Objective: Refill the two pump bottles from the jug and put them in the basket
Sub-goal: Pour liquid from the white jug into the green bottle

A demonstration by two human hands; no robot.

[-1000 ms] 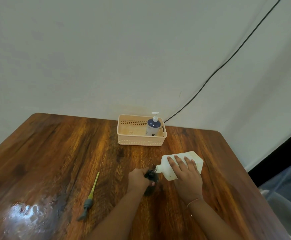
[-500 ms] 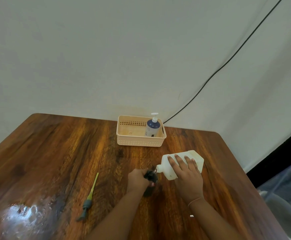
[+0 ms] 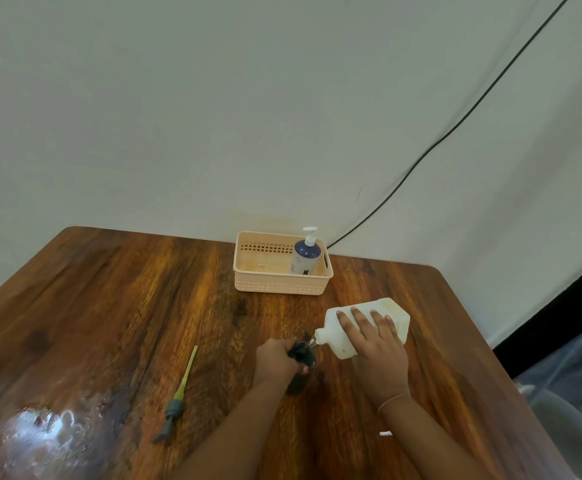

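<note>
Nearest the camera, well in front of the basket and far off to its left, a glossy wet patch shines on the wooden table. Closer to the basket, but well short of it, lies a loose pump, its grey head toward the camera and its yellow-green tube pointing back toward the basket's left side. In front of the basket's right end a small white scrap lies by the right forearm; what it is I cannot tell. A thin cord circles that wrist. Straight in front of the basket the left hand is curled round a dark bottle standing on the table, its top blurred. The right hand grasps the white jug from above, fingers spread over its upper face, thumb out of sight. The jug is tipped on its side in front of the basket's right end, its spout at the dark bottle's top; whether liquid runs cannot be made out. The peach basket sits near the table's far edge, and a pump bottle with a dark blue shoulder and white pump stands upright in its right end. From behind the basket a black cable climbs rightward across the pale wall.
</note>
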